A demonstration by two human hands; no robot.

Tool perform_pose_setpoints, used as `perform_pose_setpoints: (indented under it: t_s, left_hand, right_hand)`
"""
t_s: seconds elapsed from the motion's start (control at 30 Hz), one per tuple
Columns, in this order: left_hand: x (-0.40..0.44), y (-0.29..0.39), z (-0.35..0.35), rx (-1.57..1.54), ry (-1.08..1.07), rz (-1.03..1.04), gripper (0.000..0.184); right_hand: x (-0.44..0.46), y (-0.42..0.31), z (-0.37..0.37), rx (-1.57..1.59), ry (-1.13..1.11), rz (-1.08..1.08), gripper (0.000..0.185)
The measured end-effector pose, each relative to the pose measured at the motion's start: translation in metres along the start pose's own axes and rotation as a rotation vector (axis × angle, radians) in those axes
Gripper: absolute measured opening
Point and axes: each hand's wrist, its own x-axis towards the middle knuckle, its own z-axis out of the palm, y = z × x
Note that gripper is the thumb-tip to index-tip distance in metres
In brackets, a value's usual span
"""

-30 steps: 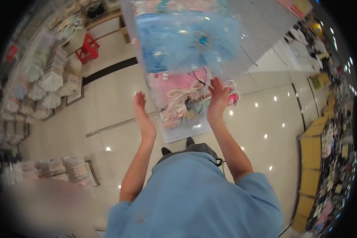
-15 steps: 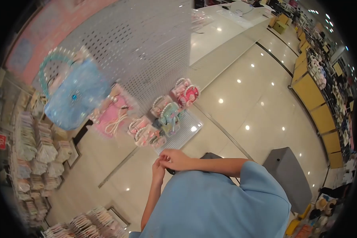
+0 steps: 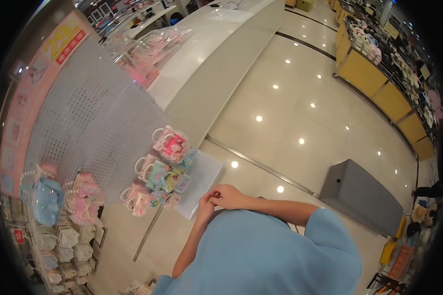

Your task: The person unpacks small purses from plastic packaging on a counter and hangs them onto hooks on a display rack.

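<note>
My left hand (image 3: pixel 207 202) and my right hand (image 3: pixel 227 195) meet in front of my blue shirt, with fingers bent and touching; whether anything small is between them is hidden. Just beyond them stands a perforated display rack with a base shelf (image 3: pixel 202 179). Small bags with pearl handles hang low on it: a bright pink one (image 3: pixel 173 146), a mint one (image 3: pixel 157 175) and a pale pink one (image 3: pixel 140 200). Further left hang a blue bag (image 3: pixel 47 200) and a pink bag with a pearl bow (image 3: pixel 83 201).
A white counter (image 3: pixel 206 44) with packaged pink goods (image 3: pixel 155 49) runs behind the rack. At the right are a grey bench (image 3: pixel 362 196) and yellow-sided display stands (image 3: pixel 362 73). Packets hang at lower left (image 3: pixel 66 236). The tiled floor (image 3: pixel 275 123) reflects lights.
The view has swung right, bringing the counter and bench into sight. My hands, raised and spread apart a second ago, came together in front of my body and have stayed there.
</note>
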Motion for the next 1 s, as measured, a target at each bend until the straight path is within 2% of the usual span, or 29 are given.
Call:
perform_pose_setpoints:
  t_s: [0.03,0.07,0.13,0.17,0.23,0.3,0.4,0.5,0.57,0.63,0.7,0.8,0.9,0.93,1.0]
  left_hand:
    - [0.008,0.014,0.026,0.066,-0.107,0.068,0.028]
    - [0.017,0.025,0.050,0.133,-0.211,0.136,0.028]
    - [0.040,0.033,0.090,0.152,-0.268,0.114,0.028]
    - [0.050,0.036,0.106,0.170,-0.320,0.089,0.028]
    - [0.067,0.042,0.131,0.202,-0.374,0.079,0.027]
    - [0.086,0.047,0.156,0.236,-0.489,-0.024,0.027]
    - [0.115,0.054,0.191,0.274,-0.623,-0.067,0.027]
    - [0.148,0.068,0.223,0.382,-0.675,0.028,0.028]
    - [0.174,0.088,0.238,0.364,-0.728,0.076,0.027]
    - [0.208,0.101,0.245,0.376,-0.800,0.046,0.026]
    - [0.244,0.115,0.248,0.351,-0.805,0.087,0.026]
    - [0.292,0.149,0.253,0.395,-0.766,0.116,0.045]
    - [0.344,0.165,0.260,0.385,-0.789,0.062,0.047]
    - [0.350,0.174,0.264,0.268,-0.750,0.028,0.028]
    - [0.363,0.195,0.271,0.250,-0.746,0.013,0.027]
  right_hand:
    - [-0.008,0.007,-0.017,-0.004,0.011,0.001,0.030]
    - [-0.017,0.015,-0.031,0.111,0.131,0.029,0.029]
    - [-0.029,0.029,-0.054,0.258,0.345,0.089,0.021]
    - [-0.034,0.038,-0.064,0.265,0.354,0.091,0.021]
    - [-0.041,0.055,-0.084,0.407,0.514,0.144,0.020]
    - [-0.048,0.067,-0.100,0.451,0.560,0.153,0.020]
    - [-0.051,0.078,-0.129,0.568,0.644,0.221,0.018]
    - [-0.037,0.093,-0.159,0.596,0.703,0.209,0.017]
    - [-0.016,0.103,-0.181,0.547,0.715,0.199,0.019]
    - [0.011,0.106,-0.208,0.395,0.618,0.275,0.023]
    - [0.041,0.094,-0.237,0.393,0.624,0.215,0.028]
    - [0.087,0.077,-0.283,0.309,0.549,0.260,0.032]
    - [0.131,0.088,-0.311,0.182,0.572,0.252,0.032]
    - [0.140,0.087,-0.320,0.187,0.568,0.260,0.032]
    - [0.161,0.084,-0.341,0.194,0.574,0.247,0.033]
